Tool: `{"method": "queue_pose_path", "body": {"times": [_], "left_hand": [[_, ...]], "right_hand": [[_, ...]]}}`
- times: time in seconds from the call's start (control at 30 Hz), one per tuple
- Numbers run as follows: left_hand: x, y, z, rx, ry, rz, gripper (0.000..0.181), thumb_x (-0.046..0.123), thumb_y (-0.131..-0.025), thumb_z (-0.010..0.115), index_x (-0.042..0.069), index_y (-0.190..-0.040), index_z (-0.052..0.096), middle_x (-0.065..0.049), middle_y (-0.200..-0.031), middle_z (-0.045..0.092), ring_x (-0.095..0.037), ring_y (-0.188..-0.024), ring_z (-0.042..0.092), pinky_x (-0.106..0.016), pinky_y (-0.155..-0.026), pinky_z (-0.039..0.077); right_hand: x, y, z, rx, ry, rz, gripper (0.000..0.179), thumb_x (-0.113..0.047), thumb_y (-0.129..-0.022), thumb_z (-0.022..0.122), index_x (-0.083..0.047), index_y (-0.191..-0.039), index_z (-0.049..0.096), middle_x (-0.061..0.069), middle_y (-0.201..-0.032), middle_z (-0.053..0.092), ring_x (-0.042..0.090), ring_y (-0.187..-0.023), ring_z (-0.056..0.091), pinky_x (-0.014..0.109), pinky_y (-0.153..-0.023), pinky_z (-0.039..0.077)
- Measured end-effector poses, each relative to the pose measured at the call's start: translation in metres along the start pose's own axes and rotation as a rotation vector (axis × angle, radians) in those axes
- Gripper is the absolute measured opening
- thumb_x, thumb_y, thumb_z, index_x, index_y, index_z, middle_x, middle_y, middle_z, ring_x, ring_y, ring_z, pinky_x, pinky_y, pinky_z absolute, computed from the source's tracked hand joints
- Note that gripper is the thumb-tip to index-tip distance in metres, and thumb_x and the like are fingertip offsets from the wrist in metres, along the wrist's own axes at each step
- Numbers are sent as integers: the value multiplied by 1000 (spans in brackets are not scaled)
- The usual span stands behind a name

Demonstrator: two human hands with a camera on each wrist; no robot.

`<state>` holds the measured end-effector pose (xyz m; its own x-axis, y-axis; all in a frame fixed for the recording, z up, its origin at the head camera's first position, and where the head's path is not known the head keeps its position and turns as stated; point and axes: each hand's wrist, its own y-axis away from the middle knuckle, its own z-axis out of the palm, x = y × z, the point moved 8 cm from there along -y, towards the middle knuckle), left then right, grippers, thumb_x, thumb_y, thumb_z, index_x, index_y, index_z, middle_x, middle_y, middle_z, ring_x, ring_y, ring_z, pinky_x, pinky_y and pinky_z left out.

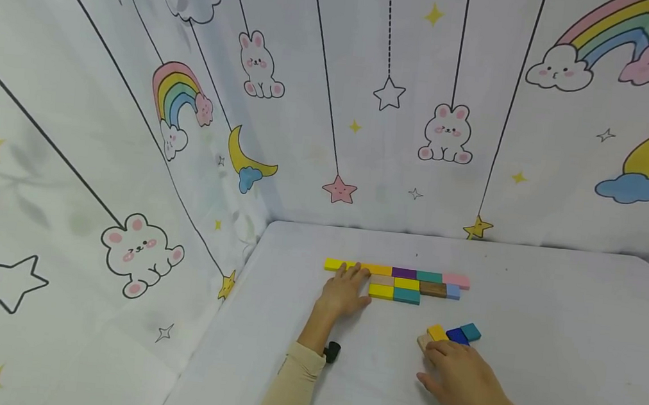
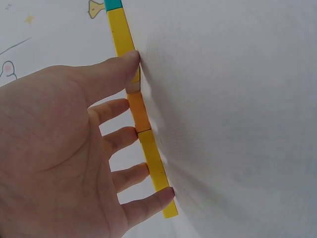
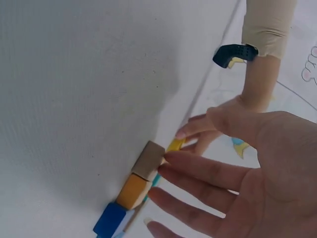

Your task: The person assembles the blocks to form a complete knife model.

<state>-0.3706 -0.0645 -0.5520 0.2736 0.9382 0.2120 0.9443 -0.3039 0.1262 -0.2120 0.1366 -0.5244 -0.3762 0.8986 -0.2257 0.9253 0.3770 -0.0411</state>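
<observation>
My left hand (image 1: 344, 292) lies at the left end of a flat layout of coloured wooden blocks. Its fingers are spread, with fingertips on a yellow block (image 2: 156, 161) and an orange block (image 2: 138, 111) of the back row, while the thumb touches another yellow block (image 2: 120, 32) at the front. Nearer the body, my right hand (image 1: 465, 379) reaches over a small loose group. Its extended fingertips rest at a plain wood block (image 3: 148, 160) and an orange-yellow block (image 3: 133, 191). Beside them lie a dark blue block (image 3: 110, 219) and a teal block (image 1: 471, 332).
The layout's back row continues with purple (image 1: 404, 273), teal (image 1: 429, 276) and pink (image 1: 456, 281) blocks. Brown (image 1: 433, 289) and light blue (image 1: 452, 292) blocks lie in the middle row. A white table (image 1: 566, 352) meets a patterned cloth wall (image 1: 310, 98) behind and left.
</observation>
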Motion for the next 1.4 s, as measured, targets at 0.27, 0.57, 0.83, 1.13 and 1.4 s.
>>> {"method": "queue_pose_path", "body": {"times": [0.27, 0.57, 0.83, 1.13, 1.4], "left_hand": [[-1, -1, 1, 1, -8, -4, 63, 45, -103, 65, 28, -158, 40, -2, -172, 27, -35, -158, 22, -60, -120, 35], [-3, -1, 4, -3, -13, -3, 63, 46, -103, 64, 30, -158, 40, -2, -172, 27, -35, -158, 22, -60, -120, 35], [-2, -2, 5, -7, -19, -5, 64, 47, -103, 63, 30, -159, 38, -1, -173, 25, -34, -159, 20, -59, -121, 34], [-8, -8, 15, -35, -24, -41, 66, 50, -102, 62, 35, -160, 35, 3, -174, 21, -31, -160, 15, -57, -123, 31], [-1, -1, 6, 8, -22, -10, 63, 47, -102, 65, 31, -158, 40, 0, -172, 27, -34, -158, 22, -59, -120, 36]], "right_hand": [[3, 3, 6, -90, -8, -64, 62, -49, -87, 82, -5, -129, 73, 10, -137, 68, 39, -137, 54, 64, -113, 41], [7, -8, 13, -45, -67, -239, 68, -47, -88, 81, -7, -141, 65, 8, -151, 58, 33, -142, 51, 60, -115, 41], [14, -14, 18, -41, -93, -293, 76, -46, -94, 76, -10, -156, 48, 4, -162, 47, 24, -143, 52, 65, -118, 35], [20, -24, 19, -4, -99, -260, 77, -47, -98, 71, -8, -158, 42, -5, -137, 66, 21, -128, 63, 68, -117, 34], [24, -30, 21, -1, -45, -222, 85, -66, -94, 65, -12, -158, 46, 3, -153, 57, 29, -138, 54, 66, -120, 29]]}}
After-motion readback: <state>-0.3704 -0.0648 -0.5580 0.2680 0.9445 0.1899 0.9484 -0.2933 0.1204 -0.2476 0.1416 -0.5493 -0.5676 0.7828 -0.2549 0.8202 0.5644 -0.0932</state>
